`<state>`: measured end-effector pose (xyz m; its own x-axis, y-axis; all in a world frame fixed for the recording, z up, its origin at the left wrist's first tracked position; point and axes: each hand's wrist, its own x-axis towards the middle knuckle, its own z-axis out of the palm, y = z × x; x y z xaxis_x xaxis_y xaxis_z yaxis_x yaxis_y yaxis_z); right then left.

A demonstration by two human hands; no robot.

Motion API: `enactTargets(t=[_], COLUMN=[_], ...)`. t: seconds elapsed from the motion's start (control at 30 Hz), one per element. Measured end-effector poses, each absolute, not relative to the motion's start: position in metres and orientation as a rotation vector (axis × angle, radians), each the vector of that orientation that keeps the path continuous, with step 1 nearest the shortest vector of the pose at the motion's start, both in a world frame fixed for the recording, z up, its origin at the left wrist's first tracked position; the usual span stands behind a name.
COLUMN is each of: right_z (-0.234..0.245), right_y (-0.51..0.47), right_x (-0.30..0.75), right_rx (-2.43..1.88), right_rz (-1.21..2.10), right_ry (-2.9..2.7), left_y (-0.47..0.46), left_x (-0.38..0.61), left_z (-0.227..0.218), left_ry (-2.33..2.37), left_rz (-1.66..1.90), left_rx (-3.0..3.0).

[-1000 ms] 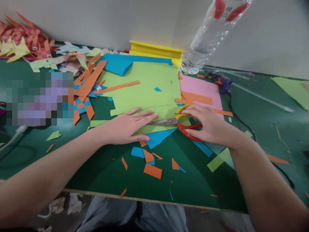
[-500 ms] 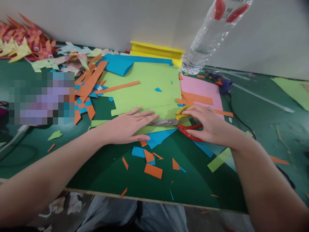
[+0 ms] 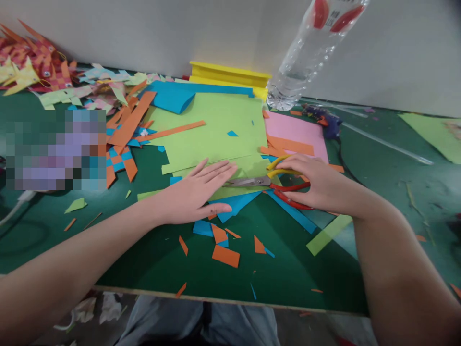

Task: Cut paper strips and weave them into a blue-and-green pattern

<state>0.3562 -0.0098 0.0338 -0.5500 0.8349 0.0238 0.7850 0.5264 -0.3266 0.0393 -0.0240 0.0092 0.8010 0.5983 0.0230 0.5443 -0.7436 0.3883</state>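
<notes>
Head view: my left hand (image 3: pixel 194 194) lies flat, released, on the lime-green paper (image 3: pixel 216 129), my right hand (image 3: pixel 320 187) grasps the scissors (image 3: pixel 248 182) at its near edge; clear plastic bottle (image 3: pixel 302 62) far right, open green tabletop (image 3: pixel 151 259) near.

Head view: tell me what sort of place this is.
Most likely a paper-craft workbench. Coloured paper sheets and cut orange strips cover the green table, woven paper fish are piled at the far left, and the right hand holds scissors beside the left hand, pressed flat on paper.
</notes>
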Motion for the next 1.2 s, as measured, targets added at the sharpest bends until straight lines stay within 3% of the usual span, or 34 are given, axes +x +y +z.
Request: enactTargets(t=[0.17,0.57,1.2], right_z=[0.034,0.031,0.024], right_y=[-0.008,-0.008,-0.007], right_x=[0.359,0.358,0.349], right_rx=[-1.411,-1.379,-1.364], right_rz=[0.447,0.433,0.272], right_ry=[-2.594,-2.602,-2.593], left_y=[-0.02,0.006,0.007], left_x=[0.037,0.017,0.017], left_z=[0.017,0.006,0.002], left_ry=[0.916,0.868,0.867], left_rz=[0.461,0.16,0.127], left_rx=[2.548,2.727,2.777])
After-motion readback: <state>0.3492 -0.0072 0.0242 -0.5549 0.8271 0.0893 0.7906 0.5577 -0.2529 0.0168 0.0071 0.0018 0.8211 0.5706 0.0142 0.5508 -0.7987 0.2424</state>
